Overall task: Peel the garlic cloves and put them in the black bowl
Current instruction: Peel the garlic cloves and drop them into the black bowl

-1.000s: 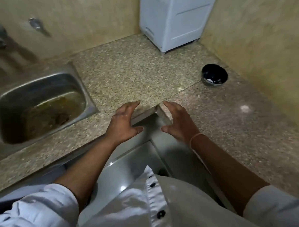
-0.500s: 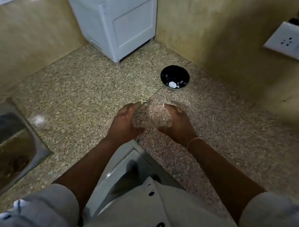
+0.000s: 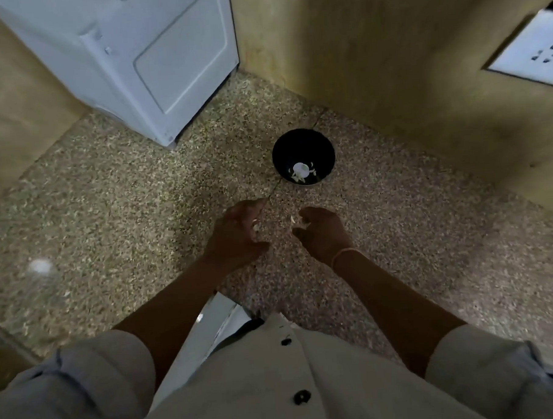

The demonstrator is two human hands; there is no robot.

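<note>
My right grip (image 3: 321, 232) pinches a pale garlic bit (image 3: 292, 220), what my left grip (image 3: 238, 233) holds I cannot tell, so I should peel low beside the black bowl (image 3: 297, 142).

Pale bits (image 3: 300, 172) in black bowl (image 3: 302, 138): indistinct.

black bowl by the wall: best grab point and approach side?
Probably the near rim of the black bowl, pinched across the edge, coming from above on the person's side. It stands upright and open-topped on the counter; the wall is close behind and right, the white cabinet back-left, so the near side is most open. Garlic pieces lie low inside, below a rim pinch.
</note>
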